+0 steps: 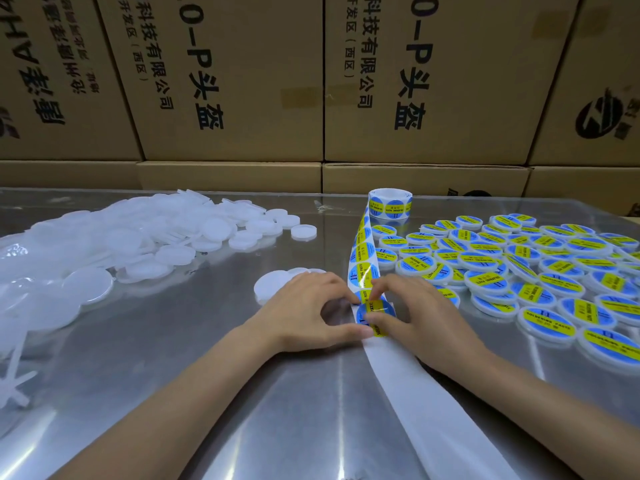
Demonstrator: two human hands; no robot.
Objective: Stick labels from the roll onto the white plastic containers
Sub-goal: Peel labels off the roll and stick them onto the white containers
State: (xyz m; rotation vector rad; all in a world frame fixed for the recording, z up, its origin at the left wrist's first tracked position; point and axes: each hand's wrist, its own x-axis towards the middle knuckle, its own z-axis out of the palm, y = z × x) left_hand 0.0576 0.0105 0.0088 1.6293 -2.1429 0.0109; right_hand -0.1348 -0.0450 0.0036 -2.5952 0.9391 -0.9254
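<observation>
Labelling well under way: one label at the peel point, a large unlabelled stock left.

I count dozens of labelled containers (540, 268) heaped at 3 o'clock, while the unlabelled white containers (145, 233) at 10 o'clock look at least as many. My left hand (308, 313) pinches the label strip (363, 251) at centre; my right hand (419, 313) pinches the blue-and-yellow label (375, 315) just beside it. The strip's long axis runs 12 to 5 o'clock, from the label roll (390, 202) to the bare backing paper (433, 403). I cannot tell whether a container sits beneath the label.
</observation>
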